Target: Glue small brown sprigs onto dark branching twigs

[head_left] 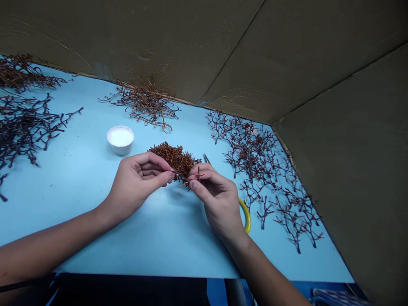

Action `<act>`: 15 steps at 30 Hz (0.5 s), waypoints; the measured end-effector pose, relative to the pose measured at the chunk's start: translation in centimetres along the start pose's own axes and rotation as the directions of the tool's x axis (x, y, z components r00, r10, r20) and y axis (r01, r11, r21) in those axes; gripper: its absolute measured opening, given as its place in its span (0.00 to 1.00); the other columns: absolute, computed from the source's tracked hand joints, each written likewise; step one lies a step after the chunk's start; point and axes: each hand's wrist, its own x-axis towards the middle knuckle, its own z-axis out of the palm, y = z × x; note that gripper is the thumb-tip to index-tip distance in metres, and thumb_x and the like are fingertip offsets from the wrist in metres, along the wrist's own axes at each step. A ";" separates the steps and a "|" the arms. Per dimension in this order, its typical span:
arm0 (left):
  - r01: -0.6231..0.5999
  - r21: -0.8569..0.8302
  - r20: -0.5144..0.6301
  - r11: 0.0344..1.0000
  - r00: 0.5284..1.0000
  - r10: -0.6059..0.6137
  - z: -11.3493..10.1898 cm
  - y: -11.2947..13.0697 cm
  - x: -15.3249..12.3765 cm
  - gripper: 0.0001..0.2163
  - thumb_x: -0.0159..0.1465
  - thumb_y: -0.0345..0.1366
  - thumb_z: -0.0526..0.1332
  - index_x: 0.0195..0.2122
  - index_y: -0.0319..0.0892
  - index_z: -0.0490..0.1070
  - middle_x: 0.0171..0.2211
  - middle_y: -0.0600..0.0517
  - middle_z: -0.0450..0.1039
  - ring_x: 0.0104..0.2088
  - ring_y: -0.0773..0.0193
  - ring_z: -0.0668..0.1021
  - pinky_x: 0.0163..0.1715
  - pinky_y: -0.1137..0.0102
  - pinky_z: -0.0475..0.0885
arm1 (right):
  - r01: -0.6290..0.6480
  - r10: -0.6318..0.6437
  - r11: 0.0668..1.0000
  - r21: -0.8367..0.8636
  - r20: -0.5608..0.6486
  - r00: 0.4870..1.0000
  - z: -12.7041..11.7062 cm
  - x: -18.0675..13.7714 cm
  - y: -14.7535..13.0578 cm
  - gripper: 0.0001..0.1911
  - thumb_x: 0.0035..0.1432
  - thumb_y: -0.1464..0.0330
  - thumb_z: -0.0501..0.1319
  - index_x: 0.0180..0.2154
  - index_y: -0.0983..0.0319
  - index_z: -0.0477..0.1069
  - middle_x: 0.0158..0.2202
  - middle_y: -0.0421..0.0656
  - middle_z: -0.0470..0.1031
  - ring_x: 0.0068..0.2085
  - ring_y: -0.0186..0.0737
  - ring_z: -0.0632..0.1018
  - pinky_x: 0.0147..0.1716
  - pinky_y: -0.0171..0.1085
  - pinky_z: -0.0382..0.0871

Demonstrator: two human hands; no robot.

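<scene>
My left hand (140,180) and my right hand (214,193) meet over the middle of a light blue table (95,221). Both pinch one small brown branching twig piece (188,175) between thumb and fingertips. Just behind my fingers lies a heap of short brown twig bits (175,156). A pair of scissors with a yellow handle (247,214) lies under my right hand, its metal tip (206,158) showing beside the heap.
A small white bowl (120,139) of white stuff stands left of the heap. Brown branching twigs lie spread at the right (267,170), at the back centre (145,104) and at the far left (22,123). Cardboard walls (287,55) close the back and right.
</scene>
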 end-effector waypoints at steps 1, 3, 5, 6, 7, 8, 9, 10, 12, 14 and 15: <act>0.001 0.002 -0.001 1.000 1.000 -0.001 0.0 0.0 0.0 0.07 0.57 0.31 0.77 0.33 0.41 0.80 0.33 0.51 0.86 0.34 0.67 0.86 0.37 0.78 0.82 | -0.005 0.005 1.000 -0.008 0.000 1.000 0.0 0.0 -0.1 0.07 0.63 0.66 0.73 0.32 0.56 0.79 0.40 0.43 0.76 0.43 0.42 0.77 0.43 0.41 0.71; -0.002 0.009 -0.001 1.000 1.000 0.002 0.0 -0.1 -0.1 0.07 0.57 0.31 0.77 0.33 0.41 0.80 0.33 0.52 0.86 0.35 0.66 0.86 0.38 0.77 0.83 | -0.010 0.010 1.000 -0.024 -0.002 1.000 0.0 0.0 -0.2 0.08 0.63 0.65 0.73 0.32 0.56 0.79 0.40 0.43 0.76 0.43 0.42 0.77 0.43 0.42 0.71; -0.019 0.022 0.002 1.000 1.000 0.019 0.1 -0.1 -0.1 0.07 0.58 0.31 0.76 0.33 0.41 0.80 0.34 0.52 0.86 0.35 0.66 0.86 0.39 0.76 0.83 | -0.010 0.010 0.999 -0.033 -0.008 1.000 0.1 0.0 -0.2 0.08 0.63 0.65 0.73 0.32 0.57 0.79 0.40 0.43 0.76 0.43 0.42 0.77 0.43 0.42 0.71; -0.032 0.033 0.004 0.999 0.999 0.031 0.1 -0.1 -0.2 0.07 0.58 0.32 0.76 0.33 0.41 0.80 0.34 0.52 0.86 0.35 0.66 0.86 0.39 0.76 0.83 | -0.012 0.012 0.999 -0.035 -0.011 1.000 0.1 0.0 -0.2 0.08 0.63 0.65 0.73 0.32 0.57 0.79 0.40 0.43 0.76 0.43 0.43 0.77 0.43 0.42 0.71; -0.045 0.045 0.004 0.998 0.999 0.045 0.1 -0.1 -0.2 0.07 0.58 0.32 0.76 0.34 0.41 0.80 0.34 0.51 0.85 0.36 0.65 0.86 0.39 0.75 0.83 | -0.015 0.014 0.999 -0.037 -0.014 1.000 0.1 0.0 -0.2 0.08 0.63 0.64 0.73 0.32 0.57 0.79 0.40 0.44 0.76 0.43 0.43 0.77 0.43 0.42 0.71; -0.057 0.056 0.001 0.997 0.998 0.057 0.1 -0.1 -0.3 0.07 0.59 0.33 0.76 0.34 0.41 0.80 0.35 0.51 0.85 0.36 0.65 0.86 0.39 0.75 0.82 | -0.016 0.015 0.999 -0.039 -0.014 1.000 0.1 0.0 -0.2 0.09 0.63 0.64 0.73 0.31 0.57 0.78 0.40 0.44 0.76 0.43 0.43 0.77 0.42 0.42 0.72; -0.066 0.065 -0.003 0.996 0.998 0.067 0.0 -0.1 -0.3 0.07 0.59 0.33 0.76 0.34 0.41 0.80 0.35 0.51 0.85 0.36 0.65 0.86 0.39 0.74 0.82 | -0.014 0.013 0.999 -0.041 -0.012 1.000 0.1 0.0 -0.2 0.09 0.63 0.63 0.73 0.31 0.57 0.78 0.40 0.44 0.76 0.43 0.43 0.77 0.42 0.42 0.72; -0.072 0.069 -0.008 0.995 0.997 0.072 0.0 -0.1 -0.3 0.07 0.59 0.33 0.76 0.34 0.41 0.80 0.35 0.51 0.85 0.36 0.65 0.86 0.39 0.74 0.82 | -0.008 0.008 0.999 -0.044 -0.009 1.000 0.0 0.0 -0.1 0.10 0.63 0.63 0.73 0.31 0.57 0.78 0.40 0.44 0.76 0.43 0.43 0.77 0.42 0.42 0.72; -0.074 0.066 -0.015 0.995 0.997 0.075 0.0 -0.1 -0.3 0.07 0.59 0.33 0.76 0.34 0.41 0.80 0.34 0.51 0.85 0.35 0.65 0.86 0.38 0.74 0.82 | 0.008 -0.008 0.999 -0.054 -0.002 1.000 0.0 0.0 -0.1 0.10 0.63 0.62 0.73 0.31 0.57 0.77 0.40 0.44 0.76 0.43 0.43 0.77 0.42 0.42 0.73; -0.070 0.058 -0.016 0.996 0.997 0.071 0.0 -0.1 -0.3 0.07 0.59 0.33 0.76 0.33 0.41 0.80 0.34 0.51 0.85 0.35 0.65 0.86 0.38 0.74 0.82 | 0.016 -0.016 0.997 -0.072 0.000 1.000 0.0 0.1 -0.1 0.10 0.63 0.62 0.73 0.31 0.57 0.78 0.40 0.44 0.77 0.43 0.43 0.77 0.41 0.43 0.73; -0.069 0.057 -0.015 0.996 0.997 0.070 0.0 -0.1 -0.2 0.07 0.59 0.33 0.76 0.33 0.41 0.80 0.34 0.51 0.85 0.35 0.65 0.86 0.38 0.73 0.82 | 0.015 -0.015 0.996 -0.083 0.000 1.000 0.0 0.1 -0.1 0.10 0.63 0.62 0.73 0.31 0.57 0.78 0.40 0.44 0.77 0.43 0.44 0.78 0.41 0.43 0.73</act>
